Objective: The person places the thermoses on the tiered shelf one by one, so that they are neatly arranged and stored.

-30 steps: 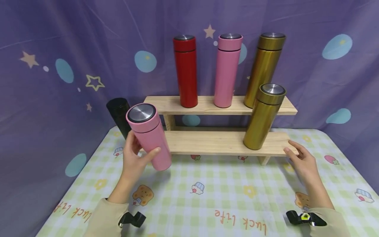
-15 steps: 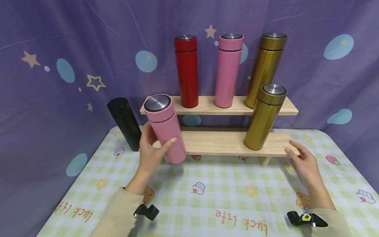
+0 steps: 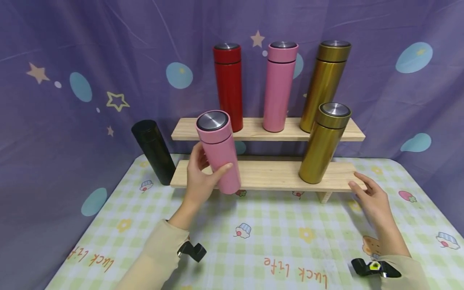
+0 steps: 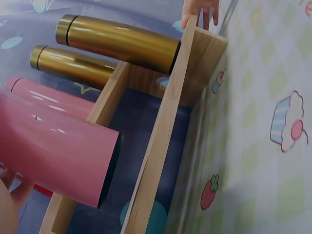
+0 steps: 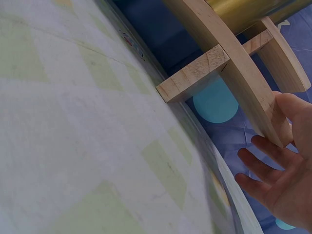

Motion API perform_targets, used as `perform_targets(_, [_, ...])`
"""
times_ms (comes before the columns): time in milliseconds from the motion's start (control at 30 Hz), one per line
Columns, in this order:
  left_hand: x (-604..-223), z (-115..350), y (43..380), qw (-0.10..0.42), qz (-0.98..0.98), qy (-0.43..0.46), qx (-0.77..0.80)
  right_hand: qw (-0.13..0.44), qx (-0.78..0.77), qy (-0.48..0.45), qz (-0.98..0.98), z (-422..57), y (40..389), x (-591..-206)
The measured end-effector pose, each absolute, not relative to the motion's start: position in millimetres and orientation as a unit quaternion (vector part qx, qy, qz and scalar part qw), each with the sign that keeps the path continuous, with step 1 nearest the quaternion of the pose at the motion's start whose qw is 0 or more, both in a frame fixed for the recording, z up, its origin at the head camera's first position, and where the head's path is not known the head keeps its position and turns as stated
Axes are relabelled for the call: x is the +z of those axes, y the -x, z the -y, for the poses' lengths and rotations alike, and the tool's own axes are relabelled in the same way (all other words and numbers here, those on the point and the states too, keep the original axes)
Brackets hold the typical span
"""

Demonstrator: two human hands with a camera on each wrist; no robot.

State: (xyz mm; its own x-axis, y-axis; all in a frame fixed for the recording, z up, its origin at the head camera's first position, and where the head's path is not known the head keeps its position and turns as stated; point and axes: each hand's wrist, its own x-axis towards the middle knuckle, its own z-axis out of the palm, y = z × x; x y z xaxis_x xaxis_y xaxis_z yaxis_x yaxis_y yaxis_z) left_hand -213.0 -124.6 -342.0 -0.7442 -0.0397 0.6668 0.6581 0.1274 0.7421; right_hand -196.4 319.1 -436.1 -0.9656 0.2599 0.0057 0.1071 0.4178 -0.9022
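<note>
In the head view my left hand [image 3: 203, 183] grips a pink thermos bottle [image 3: 221, 155] round its side, thumb across the front. The bottle leans slightly, its base just in front of the lower board of a two-tier wooden shelf [image 3: 268, 173]. From the left wrist view its dark base hangs clear of that board [image 4: 161, 122]. My right hand [image 3: 373, 199] pinches the right end of the lower board; the right wrist view shows the thumb [image 5: 287, 105] on the board and the other fingers loosely spread. A gold thermos bottle [image 3: 324, 145] stands on the lower board near its right end.
On the upper board stand a red bottle [image 3: 229, 88], another pink bottle [image 3: 280, 88] and another gold bottle [image 3: 326, 80]. A black bottle [image 3: 154, 153] stands on the table left of the shelf. A checked cloth [image 3: 272, 241] covers the table; a purple curtain [image 3: 145, 40] hangs behind.
My left hand has carried the pink bottle rightward and a little away from me, from beside the black bottle to before the lower board. The right hand has stayed at the board's end.
</note>
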Motion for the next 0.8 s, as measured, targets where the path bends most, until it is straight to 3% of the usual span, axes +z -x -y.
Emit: perform_targets(800, [-341, 65, 230, 0.228, 0.671, 0.239, -0.664, 0.074, 0.523, 0.104, 0.843, -321, 195, -435])
